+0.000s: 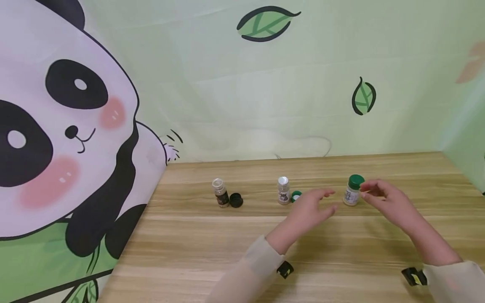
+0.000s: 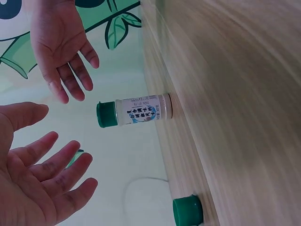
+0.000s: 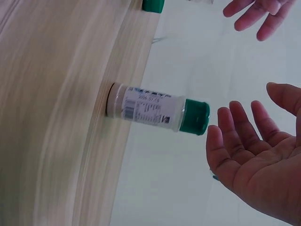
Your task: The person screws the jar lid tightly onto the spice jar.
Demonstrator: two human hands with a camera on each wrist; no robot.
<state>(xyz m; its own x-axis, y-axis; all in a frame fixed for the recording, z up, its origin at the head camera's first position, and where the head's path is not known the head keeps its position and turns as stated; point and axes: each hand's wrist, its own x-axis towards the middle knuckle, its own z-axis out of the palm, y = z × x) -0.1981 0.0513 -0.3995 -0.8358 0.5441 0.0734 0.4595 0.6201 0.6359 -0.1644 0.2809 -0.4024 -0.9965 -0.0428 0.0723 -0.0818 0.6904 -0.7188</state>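
A spice shaker (image 1: 351, 191) with a green cap and a white label stands upright at the right of the table. My right hand (image 1: 392, 204) is just to its right, fingers loosely bent; the right wrist view shows a small gap between those fingers (image 3: 228, 127) and the green cap (image 3: 195, 117). Left of the shaker hovers my left hand (image 1: 305, 210), holding nothing, its fingers spread in the left wrist view. Behind that hand stands an uncapped spice bottle (image 1: 283, 191), with a loose green cap (image 1: 296, 195) beside it, partly hidden by the hand.
Farther left stands another uncapped bottle (image 1: 221, 193) with a dark label, its black cap (image 1: 236, 200) lying next to it. All are on a wooden table (image 1: 182, 252). A green cloth (image 1: 227, 105) printed with a panda and leaves hangs behind the table's back edge.
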